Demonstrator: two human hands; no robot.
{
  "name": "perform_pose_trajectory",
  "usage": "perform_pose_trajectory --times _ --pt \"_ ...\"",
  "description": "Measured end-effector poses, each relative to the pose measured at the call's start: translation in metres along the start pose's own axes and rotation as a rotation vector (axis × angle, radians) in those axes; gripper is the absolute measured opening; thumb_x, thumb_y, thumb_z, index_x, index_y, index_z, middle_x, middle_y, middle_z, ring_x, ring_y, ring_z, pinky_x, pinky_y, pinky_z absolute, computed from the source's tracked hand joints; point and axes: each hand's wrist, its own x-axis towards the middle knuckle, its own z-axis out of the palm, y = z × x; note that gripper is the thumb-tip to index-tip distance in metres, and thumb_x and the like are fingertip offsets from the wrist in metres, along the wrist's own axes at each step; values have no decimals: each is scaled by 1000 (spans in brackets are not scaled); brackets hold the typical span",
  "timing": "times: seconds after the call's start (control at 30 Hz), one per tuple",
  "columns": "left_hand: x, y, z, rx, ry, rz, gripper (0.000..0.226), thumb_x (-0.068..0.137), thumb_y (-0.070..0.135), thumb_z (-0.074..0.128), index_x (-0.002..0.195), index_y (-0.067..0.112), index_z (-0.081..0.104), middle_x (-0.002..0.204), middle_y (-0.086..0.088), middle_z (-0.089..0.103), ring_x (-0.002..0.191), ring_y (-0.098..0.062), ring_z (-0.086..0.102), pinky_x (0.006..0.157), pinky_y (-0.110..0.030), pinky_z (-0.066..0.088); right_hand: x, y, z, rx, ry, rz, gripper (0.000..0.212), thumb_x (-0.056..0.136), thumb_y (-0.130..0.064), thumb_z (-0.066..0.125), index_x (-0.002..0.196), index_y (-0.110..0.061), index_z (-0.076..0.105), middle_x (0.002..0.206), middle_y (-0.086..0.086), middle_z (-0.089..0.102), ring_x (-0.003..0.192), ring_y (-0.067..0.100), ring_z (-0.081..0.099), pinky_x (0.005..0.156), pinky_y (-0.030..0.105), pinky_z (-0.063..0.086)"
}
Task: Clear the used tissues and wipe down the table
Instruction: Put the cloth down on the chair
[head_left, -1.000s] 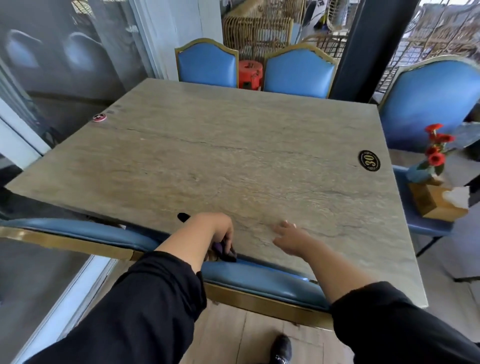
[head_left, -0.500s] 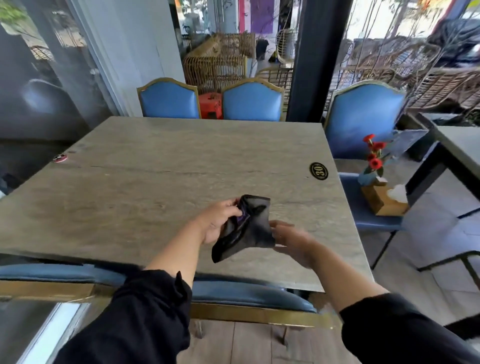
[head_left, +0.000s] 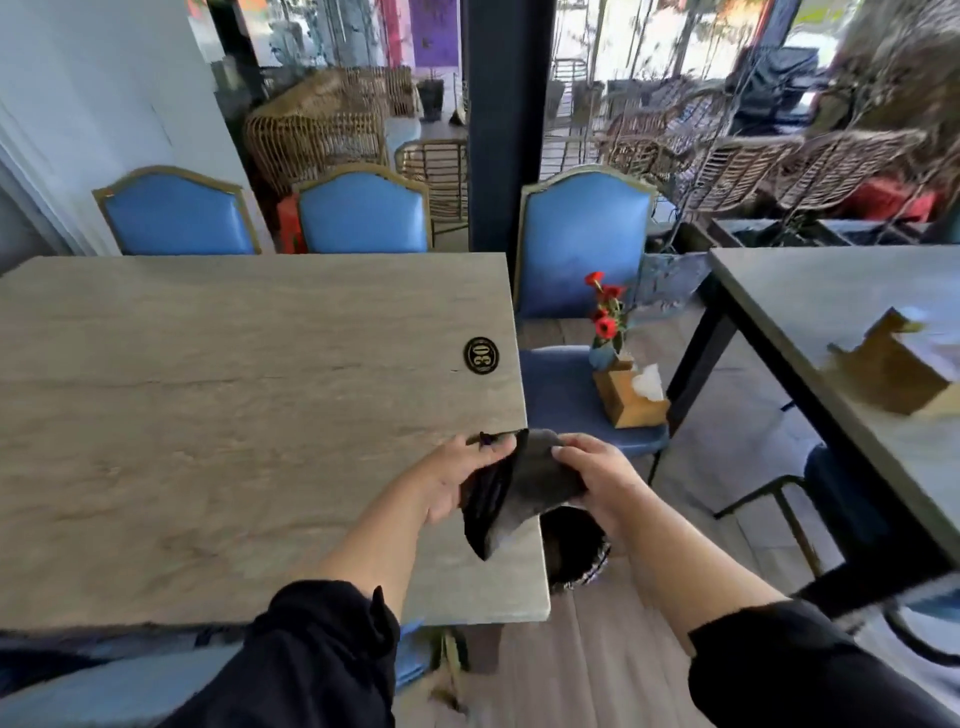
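Pinching a limp dark cloth (head_left: 511, 488), left hand (head_left: 457, 480) and right hand (head_left: 597, 480) grip it above the grainy stone table (head_left: 234, 415).

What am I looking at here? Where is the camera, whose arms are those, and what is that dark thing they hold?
There is no machine here: a person wears a wide-angle camera on the head, looking forward and down, so the view bends at the edges. The two arms in black sleeves are that person's own. The left hand and right hand together hold a dark cloth over the near right corner of the table. The tabletop is bare apart from a round black number plate reading 30. No used tissues show on it. Beside the table, a blue chair seat carries a wooden tissue box and a small vase of red flowers. Below the hands stands a dark round bin. A second table is on the right.
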Motion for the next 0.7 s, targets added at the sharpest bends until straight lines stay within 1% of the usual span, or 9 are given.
perform_pose_trajectory --times 0.07,0.1,0.2,0.37,0.43,0.47,0.53,0.6,0.7 --pt "16 1 27 284 81 38 122 39 49 93 142 24 34 129 -8 57 113 -23 58 99 -39 47 8 -5 -27 9 13 9 12 93 -11 56 93 -18 65 91 12 64 85 23 60 68 39 56" --pt "26 3 47 385 110 59 132 30 52 93 144 27 30 131 -6 56 117 -23 55 103 -41 45 13 -8 -44 9 14 13 13 93 -11 55 92 -19 65 89 10 64 82 22 60 65 37 56" --pt "63 2 88 395 194 83 111 48 39 91 143 23 35 130 -6 57 119 -25 56 105 -43 43 26 -13 -89 17 31 21 19 95 -9 50 95 -20 65 89 8 65 77 18 62 53 30 56" --pt "129 -3 123 170 324 83 59 57 39 54 115 31 57 108 -2 68 99 -24 64 94 -47 51 63 -10 -141 52 82 74 25 96 -8 46 100 -22 67 96 9 63 86 23 60 68 42 58" --pt "134 12 136 167 383 72 38 71 33 50 108 25 56 101 -7 66 95 -30 62 87 -43 52 84 -10 -155 49 96 87 27 96 -8 45 99 -24 67 97 9 62 87 23 59 63 40 58" --pt "140 19 141 203 401 71 33 80 30 50 112 21 53 104 -9 64 95 -30 60 83 -38 50 95 -9 -161 49 105 92 28 96 -8 45 98 -24 67 97 8 61 87 23 59 59 37 57" --pt "160 29 148 255 437 57 38 90 28 51 126 20 44 113 -8 59 96 -28 55 78 -33 44 120 -9 -170 51 125 105 29 96 -8 45 98 -25 68 102 10 62 90 25 60 59 38 58" --pt "185 36 151 252 436 42 50 89 30 58 132 21 34 115 -4 52 94 -23 52 79 -32 42 149 -9 -177 57 156 131 29 96 -9 45 98 -26 68 108 12 62 97 29 61 66 45 59" --pt "223 47 155 316 389 56 64 82 21 72 124 24 23 98 2 47 80 -15 50 72 -27 40 191 -12 -182 84 191 168 30 98 -8 43 103 -25 66 111 11 61 103 32 62 65 46 59"
